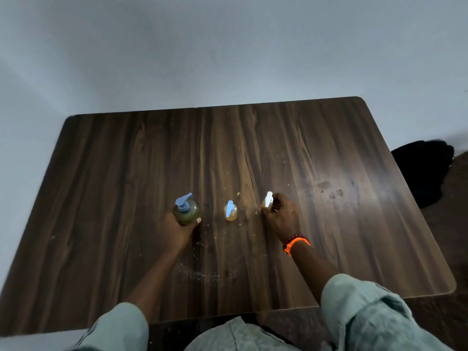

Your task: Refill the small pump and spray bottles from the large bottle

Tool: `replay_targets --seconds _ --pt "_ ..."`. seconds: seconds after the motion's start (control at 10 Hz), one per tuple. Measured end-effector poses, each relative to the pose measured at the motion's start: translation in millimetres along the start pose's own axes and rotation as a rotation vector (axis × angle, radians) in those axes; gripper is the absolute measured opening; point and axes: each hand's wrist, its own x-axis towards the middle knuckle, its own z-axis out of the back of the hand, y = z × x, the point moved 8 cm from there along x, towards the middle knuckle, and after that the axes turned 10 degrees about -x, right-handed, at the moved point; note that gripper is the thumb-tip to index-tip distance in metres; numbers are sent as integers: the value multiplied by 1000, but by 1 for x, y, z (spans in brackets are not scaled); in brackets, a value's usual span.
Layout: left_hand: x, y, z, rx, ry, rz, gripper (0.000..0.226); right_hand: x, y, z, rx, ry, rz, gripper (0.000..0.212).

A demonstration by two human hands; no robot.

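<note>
Head view: left hand (181,230) fingers grasp round greenish pump bottle (188,212); right hand (281,216) fingers grasp white-nozzled spray bottle (268,200).

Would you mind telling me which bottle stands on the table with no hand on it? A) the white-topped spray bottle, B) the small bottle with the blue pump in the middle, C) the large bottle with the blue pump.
B: the small pump bottle stands alone between the left hand, which grips the large bottle, and the right hand, which holds the spray bottle.
</note>
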Motion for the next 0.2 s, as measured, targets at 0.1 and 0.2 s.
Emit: replay_targets --seconds 0.1,0.2 --pt "-3 -3 0 -18 -41 -20 57 -3 -3 -3 3 20 3 17" --pt "-5 -7 -5 -24 -79 -41 55 0 -6 -8 10 66 3 26"
